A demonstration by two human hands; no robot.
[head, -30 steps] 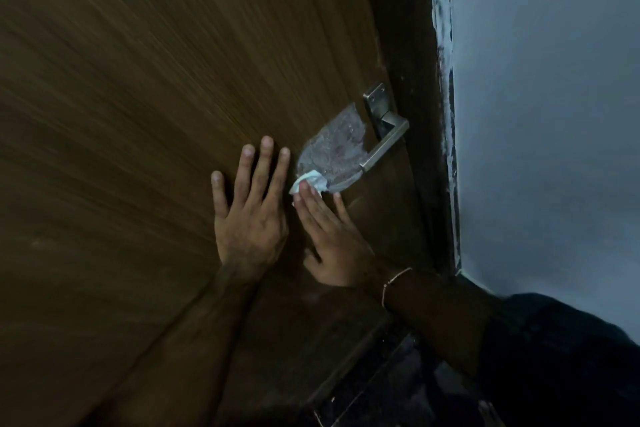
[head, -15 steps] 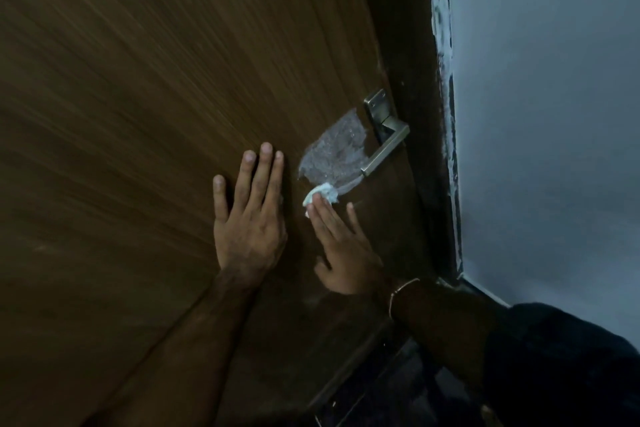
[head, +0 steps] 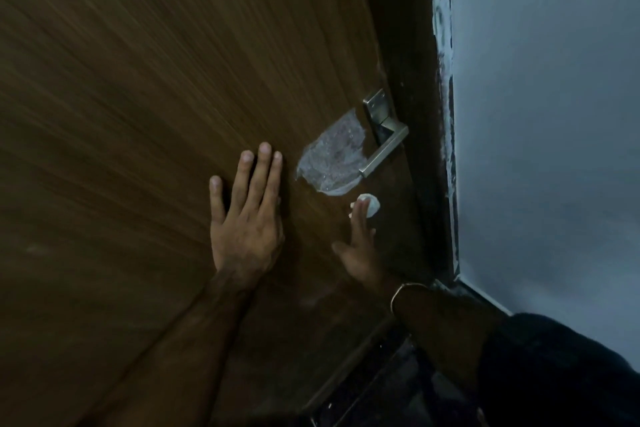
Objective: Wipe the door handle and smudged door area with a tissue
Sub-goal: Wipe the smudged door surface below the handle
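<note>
Just below the lever's free end, right of centre in the frame, a small wad of white tissue (head: 370,206) sits against the brown wooden door (head: 156,114), pressed there by the straight fingertips of the right hand (head: 358,250); the fingers lie extended over the wad rather than curled round it. A grey-white smudge (head: 330,161) spreads across the wood up and to the left of the tissue, apart from it, its right edge running under the metal door handle (head: 382,146), whose lever slants down to the left from a rectangular plate. Left of the smudge, the left hand (head: 246,218) lies flat on the door, fingers straight and together, holding nothing. A thin bangle (head: 403,291) circles the right wrist, and a dark sleeve (head: 554,374) fills the lower right corner. Beyond the dark door frame (head: 412,114), a pale grey wall (head: 554,114) takes up the right side.
</note>
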